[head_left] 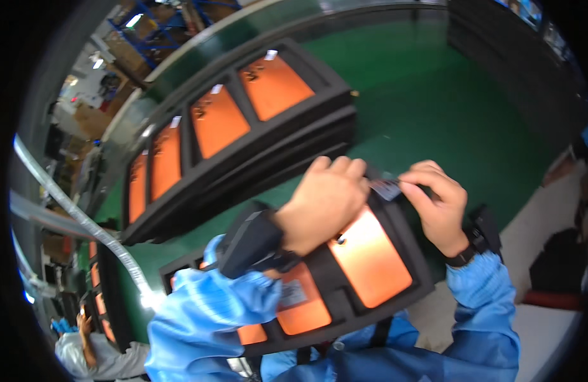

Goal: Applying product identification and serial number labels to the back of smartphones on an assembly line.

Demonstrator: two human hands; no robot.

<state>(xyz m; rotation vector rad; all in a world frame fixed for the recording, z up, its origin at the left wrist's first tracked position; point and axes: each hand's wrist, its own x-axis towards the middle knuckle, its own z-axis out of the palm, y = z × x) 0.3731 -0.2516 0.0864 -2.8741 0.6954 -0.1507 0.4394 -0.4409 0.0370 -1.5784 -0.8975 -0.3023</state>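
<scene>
My left hand (329, 200) is closed, knuckles up, over the top end of an orange panel (373, 261) in the near black foam tray (412, 245). What its fingers hold, if anything, is hidden. Thumb and forefinger of my right hand (437, 207) pinch the edge of a small, shiny, greyish label-like piece (386, 188), blurred, which lies between my two hands. Another orange panel (310, 312) with a pale label sits in the slot to the left, partly behind my left sleeve.
Beyond my hands, on the green work surface (427, 102), stands a stack of black foam trays (294, 130) with several orange panels. A shiny pale tube (77, 213) slants across the left side. Another person (93, 350) is at the lower left, near more orange panels.
</scene>
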